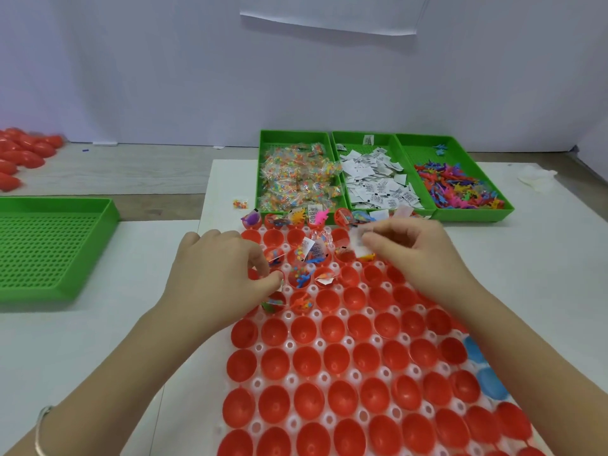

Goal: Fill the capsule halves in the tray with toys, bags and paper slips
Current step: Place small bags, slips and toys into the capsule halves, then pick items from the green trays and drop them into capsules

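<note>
Beyond my left hand (pixel 227 268) and right hand (pixel 418 255), 3 green bins (pixel 352 138) wall off the far side; bare worktop (pixel 543 258) lies open to the right of the tray (pixel 291 344).

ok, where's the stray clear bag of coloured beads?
In the head view, the small clear bag of coloured beads lies alone on the white mat, just left of the green plastic bin of bead bags.

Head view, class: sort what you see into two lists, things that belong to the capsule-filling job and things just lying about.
Job: white tray, red capsule halves, bead bags, paper slips, toys, left hand, right hand pinching a blurred white piece.

Lying about: green perforated tray, closed red capsules, crumpled tissue, one stray bag.
</note>
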